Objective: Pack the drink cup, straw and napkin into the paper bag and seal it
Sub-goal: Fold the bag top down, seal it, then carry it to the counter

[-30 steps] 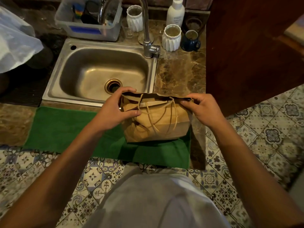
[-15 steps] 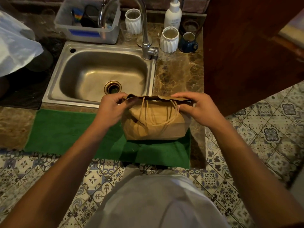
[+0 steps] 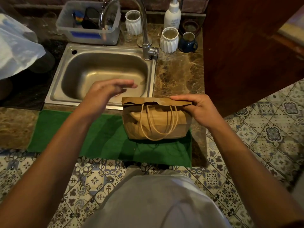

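Paper bag (image 3: 157, 124) sealing is judged to be the step in hand, since no cup, straw or napkin is seen outside the bag; whether they are inside cannot be told, the top being folded over.

At far left a white plastic sheet (image 3: 16, 46) is seen on the dark counter. Next, the steel sink (image 3: 57, 89) is set into the marble top, with a clear tub (image 3: 92, 35) and a tap (image 3: 144, 30) behind it. The left hand (image 3: 108, 89) is held above the sink's front edge, fingers spread and empty, blurred, and apart from the bag.

The bag stands upright at the right end of the green mat (image 3: 98, 137), just in front of the sink's near right corner. Its top is folded flat toward the viewer, and its twine handles (image 3: 158, 125) hang down the front face. The fold's right end is pinched by the right hand (image 3: 197, 107), thumb beneath and fingers on top. The fold's left end is unheld and looks slightly ragged.

For the next move, something to fix the fold would be needed, or a firm crease pressed along the free left end while the right end is kept pinned, lest the fold spring open.
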Tool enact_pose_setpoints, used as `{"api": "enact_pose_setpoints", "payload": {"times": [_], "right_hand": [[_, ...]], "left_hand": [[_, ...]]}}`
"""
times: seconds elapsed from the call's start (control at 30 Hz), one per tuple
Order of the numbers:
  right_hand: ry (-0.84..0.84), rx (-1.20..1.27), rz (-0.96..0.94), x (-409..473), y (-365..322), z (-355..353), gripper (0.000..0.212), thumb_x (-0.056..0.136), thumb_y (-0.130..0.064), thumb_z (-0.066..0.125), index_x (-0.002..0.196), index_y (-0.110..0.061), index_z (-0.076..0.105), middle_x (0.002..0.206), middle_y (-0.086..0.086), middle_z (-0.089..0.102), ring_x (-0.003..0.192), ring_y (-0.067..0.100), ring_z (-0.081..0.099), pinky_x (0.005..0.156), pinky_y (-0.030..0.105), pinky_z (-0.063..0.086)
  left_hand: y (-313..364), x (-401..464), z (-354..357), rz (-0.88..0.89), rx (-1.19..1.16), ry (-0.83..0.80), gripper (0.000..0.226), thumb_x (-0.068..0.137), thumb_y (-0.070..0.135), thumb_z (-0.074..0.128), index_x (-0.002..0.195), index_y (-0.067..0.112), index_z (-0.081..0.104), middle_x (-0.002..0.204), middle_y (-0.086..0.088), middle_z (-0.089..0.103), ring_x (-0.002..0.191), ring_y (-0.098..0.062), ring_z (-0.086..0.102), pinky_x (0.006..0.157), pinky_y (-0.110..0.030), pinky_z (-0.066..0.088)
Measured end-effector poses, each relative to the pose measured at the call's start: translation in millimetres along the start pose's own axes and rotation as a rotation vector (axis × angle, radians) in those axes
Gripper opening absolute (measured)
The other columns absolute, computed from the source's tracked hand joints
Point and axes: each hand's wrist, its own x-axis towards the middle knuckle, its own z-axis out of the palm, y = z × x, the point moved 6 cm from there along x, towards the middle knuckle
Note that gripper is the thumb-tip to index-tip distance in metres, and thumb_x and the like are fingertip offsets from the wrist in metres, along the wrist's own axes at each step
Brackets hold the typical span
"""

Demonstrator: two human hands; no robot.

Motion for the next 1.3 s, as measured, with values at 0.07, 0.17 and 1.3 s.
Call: {"api": "enact_pose_setpoints", "payload": {"times": [0.07, 0.17, 1.3], "right_hand": [[0.004, 0.005, -0.016, 0, -2, 6, 0.040, 0.089, 0.012, 0.063, 0.119, -0.013, 0.071, 0.111, -0.012, 0.076, 0.114, 0.008, 0.070, 0.098, 0.022, 0.053], [0.067, 0.003, -0.050, 0, -7, 11, 0.034, 0.089, 0.009, 0.065, 0.117, -0.010, 0.072, 0.108, -0.008, 0.076, 0.106, 0.004, 0.071, 0.093, 0.019, 0.054], [-0.042, -0.382, 0.075, 36, 0, -3, 0.018, 0.081, -0.037, 0.082, 0.095, -0.026, 0.079, 0.090, -0.007, 0.077, 0.089, 0.012, 0.071, 0.083, 0.042, 0.058]], "left_hand": [[18, 12, 14, 0.067, 0.256, -0.052, 0.029, 0.104, 0.018, 0.049, 0.124, 0.016, 0.070, 0.126, 0.004, 0.070, 0.116, 0.008, 0.061, 0.100, -0.016, 0.045], [15, 28, 50, 0.072, 0.585, -0.347, 0.042, 0.091, 0.058, 0.058, 0.113, 0.026, 0.076, 0.121, 0.010, 0.072, 0.106, -0.001, 0.067, 0.099, -0.035, 0.053], [-19, 27, 51, 0.078, 0.748, -0.260, 0.027, 0.092, 0.037, 0.070, 0.074, 0.017, 0.073, 0.059, 0.011, 0.061, 0.055, 0.000, 0.055, 0.051, -0.018, 0.034]]}}
